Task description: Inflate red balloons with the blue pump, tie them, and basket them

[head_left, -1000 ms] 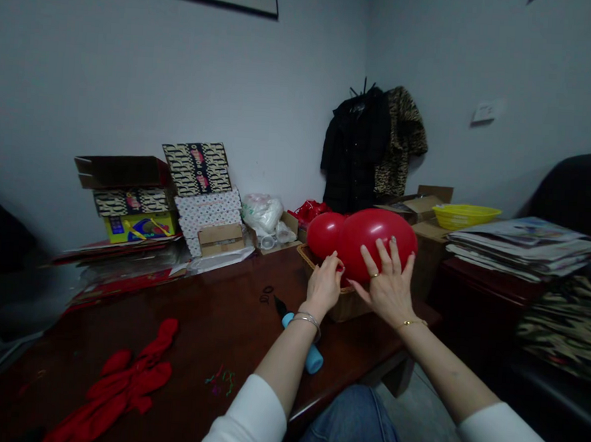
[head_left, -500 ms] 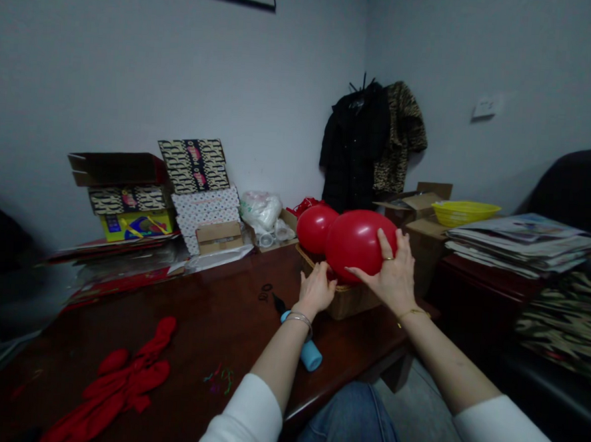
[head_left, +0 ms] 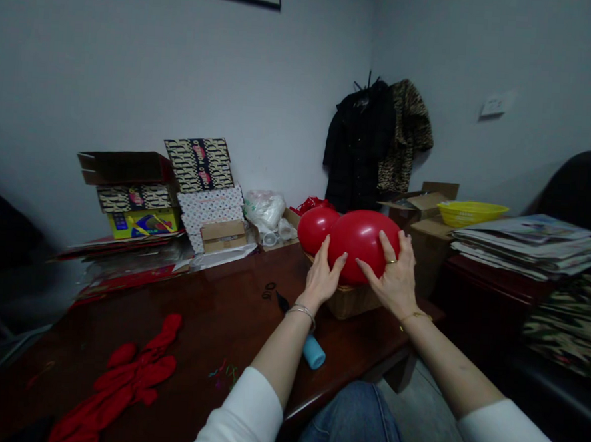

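Note:
A large, shiny red balloon [head_left: 362, 235] rests in a woven basket [head_left: 350, 303] on the dark wooden table. Against its left side sits a smaller red balloon [head_left: 316, 227], also over the basket. My right hand [head_left: 395, 275] spreads its fingers across the large balloon's right and near side, holding it. On the near left side, my left hand [head_left: 323, 276] touches the same balloon with thumb and fingers apart. Just under my left wrist lies a light-blue cylindrical hand pump [head_left: 314, 353] with a black nozzle, partly hidden by the forearm.
Crumpled red fabric [head_left: 138, 375] lies on the table [head_left: 208, 339] at left. Small coloured strips [head_left: 225, 371] and dark rings [head_left: 268, 291] lie nearer the middle. Stacked boxes [head_left: 211, 209] and a plastic bag [head_left: 265, 209] line the wall. A yellow basket [head_left: 471, 214] and papers [head_left: 529, 245] stand right.
My left hand has gone from closed fingers low at the large balloon's near edge to open fingers up along its side. My right hand stays on the balloon. The view has shifted slightly.

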Demonstrator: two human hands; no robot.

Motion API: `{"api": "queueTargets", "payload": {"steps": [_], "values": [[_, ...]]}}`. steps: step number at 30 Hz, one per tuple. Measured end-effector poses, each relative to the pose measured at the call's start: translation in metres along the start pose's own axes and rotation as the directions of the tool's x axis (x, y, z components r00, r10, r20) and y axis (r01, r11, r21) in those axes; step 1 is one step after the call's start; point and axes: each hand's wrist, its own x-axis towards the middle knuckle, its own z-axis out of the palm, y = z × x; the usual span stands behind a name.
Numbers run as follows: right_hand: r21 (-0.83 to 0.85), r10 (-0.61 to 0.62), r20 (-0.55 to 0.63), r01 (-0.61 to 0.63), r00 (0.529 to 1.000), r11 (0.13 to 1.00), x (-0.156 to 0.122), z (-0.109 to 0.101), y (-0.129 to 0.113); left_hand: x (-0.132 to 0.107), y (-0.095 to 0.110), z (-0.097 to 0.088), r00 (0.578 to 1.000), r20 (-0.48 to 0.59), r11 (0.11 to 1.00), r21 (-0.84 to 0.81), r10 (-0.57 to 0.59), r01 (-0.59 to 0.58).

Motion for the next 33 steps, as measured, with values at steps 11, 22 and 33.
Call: {"api": "queueTargets", "payload": {"steps": [11,22,33], "values": [[-0.123,-0.154,0.092,0.164,0.984,0.979,-0.005,-0.003,-0.002,-0.006,-0.016,0.005,0.991,0.071,0.993,0.051,-0.113,0.109],[-0.122,-0.163,0.046,0.167,0.986,0.978,-0.009,-0.006,-0.011,-0.009,-0.012,-0.008,0.982,0.05,0.982,0.059,-0.182,0.179],[-0.115,-0.137,0.039,0.141,0.99,0.983,-0.012,-0.007,-0.011,-0.01,-0.003,-0.011,0.99,0.055,0.979,0.167,-0.126,0.116]]}}
